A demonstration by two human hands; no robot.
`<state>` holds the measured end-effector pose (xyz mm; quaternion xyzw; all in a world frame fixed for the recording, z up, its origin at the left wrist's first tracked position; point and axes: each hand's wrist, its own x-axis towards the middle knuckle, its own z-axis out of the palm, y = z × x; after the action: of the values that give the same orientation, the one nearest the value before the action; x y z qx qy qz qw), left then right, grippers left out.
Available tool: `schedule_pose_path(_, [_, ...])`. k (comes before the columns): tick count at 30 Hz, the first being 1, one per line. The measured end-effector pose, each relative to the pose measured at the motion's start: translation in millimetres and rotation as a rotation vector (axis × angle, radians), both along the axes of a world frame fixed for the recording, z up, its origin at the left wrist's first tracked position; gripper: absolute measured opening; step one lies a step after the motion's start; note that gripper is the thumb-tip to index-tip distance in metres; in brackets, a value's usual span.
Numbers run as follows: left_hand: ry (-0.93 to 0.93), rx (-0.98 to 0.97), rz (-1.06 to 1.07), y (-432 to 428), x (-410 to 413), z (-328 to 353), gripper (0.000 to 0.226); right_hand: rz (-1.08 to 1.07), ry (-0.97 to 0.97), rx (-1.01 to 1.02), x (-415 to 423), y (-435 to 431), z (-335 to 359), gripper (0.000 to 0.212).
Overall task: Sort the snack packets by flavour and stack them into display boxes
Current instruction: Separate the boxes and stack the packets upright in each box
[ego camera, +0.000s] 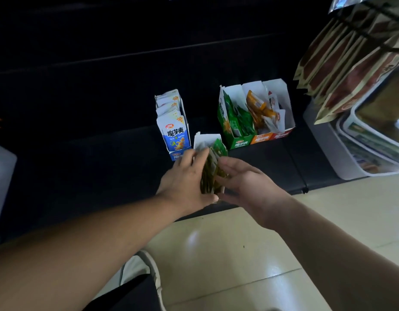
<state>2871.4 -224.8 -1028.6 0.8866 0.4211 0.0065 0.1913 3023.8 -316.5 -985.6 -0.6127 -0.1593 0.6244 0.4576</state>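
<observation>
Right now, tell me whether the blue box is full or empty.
Full: packets fill the blue box from front to back.

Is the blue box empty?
No, the blue box is packed with a row of white and blue packets standing on edge.

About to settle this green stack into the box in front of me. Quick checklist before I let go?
1. Green packets secured: ok, squeezed between left hand and right hand.
2. Single flavour: ok on the visible edges, all green.
3. White box under them open: ok, flap up, green packets already inside.
4. Its front label: cannot tell, the hands cover it.
5. Clearance from blue box: cannot tell, the left hand sits right beside it.
</observation>
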Motion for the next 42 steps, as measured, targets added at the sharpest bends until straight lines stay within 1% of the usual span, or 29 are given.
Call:
schedule_pose_path(3, [0.052, 0.048, -0.018, 1.2, 8.7, -3.6, 0.113, -0.079, -0.111, -0.003, 0.7, 6.5, 5.3, 0.044])
schedule_pose_path(5, [0.045, 0.024, 0.002, 2.7, 9.6, -8.0, 0.105, -0.152, -0.266, -0.035, 0.8, 8.1, 11.9, 0.034])
schedule_pose_path(7, [-0.007, -0.011, -0.013, 5.7, 7.8, -10.6, 0.098, -0.149, -0.407, -0.093, 3.4, 6.0, 8.8, 0.032])
schedule_pose_path(10, [-0.155, -0.034, -0.017, 17.8, 3.8, -7.1, 0.078, -0.022, -0.378, -0.164, 0.8, 1.9, -2.4, 0.043])
schedule_pose_path(12, [-0.256, -0.050, 0.049, 28.3, 3.5, -3.1, 0.063, 0.046, -0.388, -0.200, -0.9, 0.8, -9.6, 0.035])
schedule_pose_path(15, [-0.267, -0.041, 0.204, 40.1, 8.1, -2.0, 0.039, 0.094, -0.417, -0.232, -5.5, 4.8, -11.6, 0.027])
schedule_pose_path(16, [-0.262, -0.046, 0.253, 42.7, 11.0, -3.4, 0.034, 0.101, -0.422, -0.238, -6.9, 7.0, -11.2, 0.026])
schedule_pose_path(17, [-0.238, -0.047, 0.285, 45.9, 13.9, -4.8, 0.034, 0.102, -0.421, -0.241, -8.7, 9.5, -11.2, 0.025])
schedule_pose_path(19, [-0.166, -0.086, 0.337, 52.7, 19.1, -6.8, 0.046, 0.105, -0.409, -0.254, -12.7, 12.8, -12.7, 0.023])
schedule_pose_path(20, [-0.168, -0.128, 0.367, 55.2, 19.7, -7.3, 0.052, 0.108, -0.396, -0.261, -14.5, 13.4, -13.2, 0.023])
schedule_pose_path(22, [-0.249, -0.169, 0.365, 56.4, 15.2, -4.9, 0.053, 0.113, -0.348, -0.261, -17.2, 13.5, -15.7, 0.026])
schedule_pose_path(24, [-0.274, -0.049, 0.203, 50.9, 3.1, -1.5, 0.046, 0.086, -0.328, -0.269, -15.2, 11.9, -17.1, 0.028])
schedule_pose_path(25, [-0.251, 0.008, 0.099, 47.2, -4.0, -0.6, 0.049, 0.066, -0.327, -0.270, -13.3, 11.1, -17.3, 0.029])
schedule_pose_path(27, [-0.155, 0.055, -0.055, 39.0, -16.1, -1.7, 0.081, 0.054, -0.338, -0.264, -10.0, 8.9, -16.6, 0.033])
schedule_pose_path(29, [-0.089, 0.089, -0.137, 29.6, -23.6, -8.5, 0.110, 0.084, -0.363, -0.265, -10.3, 7.0, -13.4, 0.039])
schedule_pose_path(31, [-0.027, 0.112, -0.228, 23.2, -24.6, -17.9, 0.123, 0.136, -0.371, -0.257, -10.5, 4.5, -9.1, 0.037])
schedule_pose_path(33, [-0.009, 0.135, -0.260, 20.4, -22.0, -26.4, 0.124, 0.175, -0.338, -0.229, -7.7, 1.5, -6.6, 0.026])
schedule_pose_path(34, [-0.022, 0.143, -0.244, 20.2, -20.3, -28.9, 0.123, 0.181, -0.320, -0.218, -6.0, 0.2, -6.1, 0.026])
schedule_pose_path(38, [-0.048, 0.138, -0.187, 22.2, -14.9, -34.0, 0.124, 0.213, -0.328, -0.211, -3.9, -2.0, -9.3, 0.034])
schedule_pose_path(40, [-0.045, 0.139, -0.172, 20.2, -12.6, -34.3, 0.128, 0.242, -0.328, -0.217, -2.4, -2.0, -11.8, 0.046])
schedule_pose_path(42, [-0.029, 0.181, -0.163, 16.3, -8.1, -37.0, 0.130, 0.256, -0.333, -0.223, -0.5, -1.6, -11.9, 0.054])
